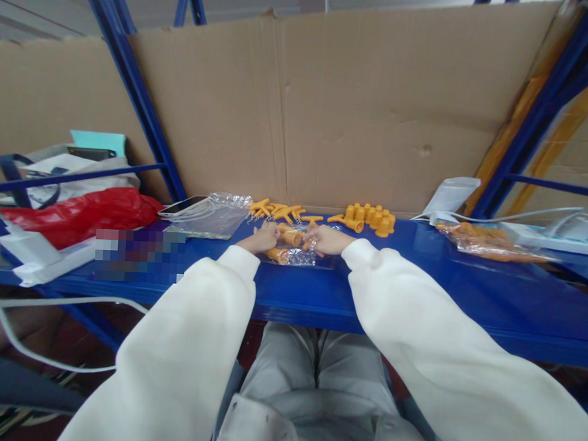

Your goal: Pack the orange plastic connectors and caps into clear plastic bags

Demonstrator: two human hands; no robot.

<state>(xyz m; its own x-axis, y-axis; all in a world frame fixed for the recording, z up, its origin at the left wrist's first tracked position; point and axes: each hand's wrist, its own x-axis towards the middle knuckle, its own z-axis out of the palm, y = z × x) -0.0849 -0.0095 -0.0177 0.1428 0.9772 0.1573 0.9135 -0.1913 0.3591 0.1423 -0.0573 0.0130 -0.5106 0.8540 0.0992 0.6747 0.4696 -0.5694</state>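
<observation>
On the blue shelf, a clear plastic bag (302,257) with yellow-orange plastic parts (290,235) lies between my two hands. My left hand (264,238) is closed at the bag's left side, its fingers curled on the film. From the right, my right hand (326,240) pinches the bag's other side. The fingertips are small and partly hidden. Just behind the hands are several loose yellow branched pieces (282,211) with small chains beside them. A group of yellow cup-shaped pieces (372,217) stands to the back right.
A flat clear packet (216,220), a phone (183,206) with a white cable and a red bag (89,215) lie left. A filled bag of orange parts (488,242) and a white power strip (551,238) are right. Cardboard (352,112) and blue posts (134,90) bound the back.
</observation>
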